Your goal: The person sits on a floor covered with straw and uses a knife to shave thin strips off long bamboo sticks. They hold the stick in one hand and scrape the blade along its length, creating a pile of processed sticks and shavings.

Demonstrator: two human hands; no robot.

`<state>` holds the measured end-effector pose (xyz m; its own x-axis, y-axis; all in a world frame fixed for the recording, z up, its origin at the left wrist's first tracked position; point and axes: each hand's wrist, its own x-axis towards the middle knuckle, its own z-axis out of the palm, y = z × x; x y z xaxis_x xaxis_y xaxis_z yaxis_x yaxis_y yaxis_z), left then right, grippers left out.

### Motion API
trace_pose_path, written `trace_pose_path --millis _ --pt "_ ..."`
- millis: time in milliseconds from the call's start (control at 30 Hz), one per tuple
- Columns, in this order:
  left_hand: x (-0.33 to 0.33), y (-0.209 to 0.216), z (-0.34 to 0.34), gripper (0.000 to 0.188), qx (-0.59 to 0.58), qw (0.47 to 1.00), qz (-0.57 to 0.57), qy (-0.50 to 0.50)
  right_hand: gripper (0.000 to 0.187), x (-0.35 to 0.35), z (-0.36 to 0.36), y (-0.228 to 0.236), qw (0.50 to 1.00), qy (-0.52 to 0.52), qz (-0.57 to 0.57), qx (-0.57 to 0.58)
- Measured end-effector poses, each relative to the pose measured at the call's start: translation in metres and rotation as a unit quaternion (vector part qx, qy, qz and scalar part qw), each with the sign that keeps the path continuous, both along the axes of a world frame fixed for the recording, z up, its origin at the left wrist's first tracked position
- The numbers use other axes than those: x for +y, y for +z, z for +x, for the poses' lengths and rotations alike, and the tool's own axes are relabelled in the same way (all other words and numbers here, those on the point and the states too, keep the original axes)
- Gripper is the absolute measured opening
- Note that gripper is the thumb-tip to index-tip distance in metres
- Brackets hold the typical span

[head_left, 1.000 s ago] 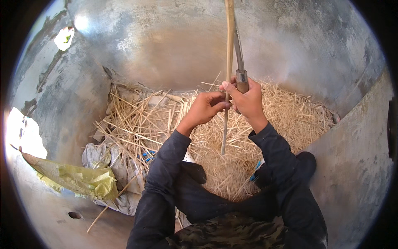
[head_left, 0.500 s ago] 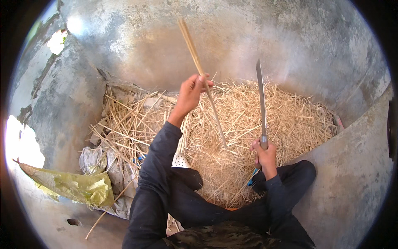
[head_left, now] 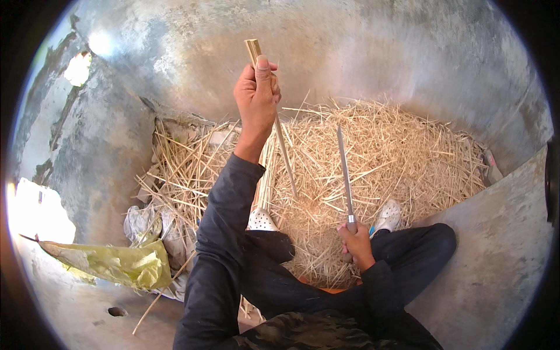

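My left hand (head_left: pixel 256 96) is raised at the middle, its fingers closed round a pale bamboo stick (head_left: pixel 284 154) near its upper end. The short top end pokes out above my thumb, and the long lower part slants down over the shavings. Lower and to the right, my right hand (head_left: pixel 357 246) grips the handle of a long knife (head_left: pixel 345 172). Its narrow blade points up and away, apart from the stick. A heap of pale shavings (head_left: pixel 385 154) lies beneath both.
Loose sticks (head_left: pixel 181 178) lie at the left, beside crumpled pale sacking (head_left: pixel 140 224) and a yellow-green plastic sheet (head_left: pixel 111 262). Worn concrete walls (head_left: pixel 350 52) enclose the spot. White perforated shoes (head_left: pixel 387 216) show by my bent legs.
My left hand has moved farther up and slightly left, now near the stick's top end. My right hand has dropped down and left, lowering the knife.
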<state>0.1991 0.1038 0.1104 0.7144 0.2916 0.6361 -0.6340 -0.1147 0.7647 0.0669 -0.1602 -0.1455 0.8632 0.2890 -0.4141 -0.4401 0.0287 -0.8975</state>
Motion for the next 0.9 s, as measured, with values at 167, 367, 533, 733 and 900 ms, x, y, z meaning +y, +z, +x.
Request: trace_pose_path --millis 167,367,533,733,900 --pt "-0.021 0.018 0.001 0.034 -0.042 0.996 -0.043 0.06 0.02 0.007 -0.009 0.014 1.0 0.015 0.002 -0.019" --pt "-0.021 0.005 0.012 0.035 -0.019 0.994 -0.098 0.037 0.02 0.026 -0.014 0.033 0.997 0.05 0.051 0.008" --pt "-0.019 0.0 0.008 0.04 -0.033 0.987 -0.155 0.009 0.022 0.064 -0.021 0.06 0.994 0.088 0.062 0.017" --pt "-0.009 -0.031 -0.023 0.044 -0.045 0.974 -0.152 0.162 0.026 0.121 -0.041 0.074 0.972 0.047 0.014 -0.23" --pt "0.003 -0.072 -0.018 0.046 -0.034 0.978 -0.152 0.14 0.013 0.118 -0.029 -0.047 0.977 0.068 -0.143 -0.142"
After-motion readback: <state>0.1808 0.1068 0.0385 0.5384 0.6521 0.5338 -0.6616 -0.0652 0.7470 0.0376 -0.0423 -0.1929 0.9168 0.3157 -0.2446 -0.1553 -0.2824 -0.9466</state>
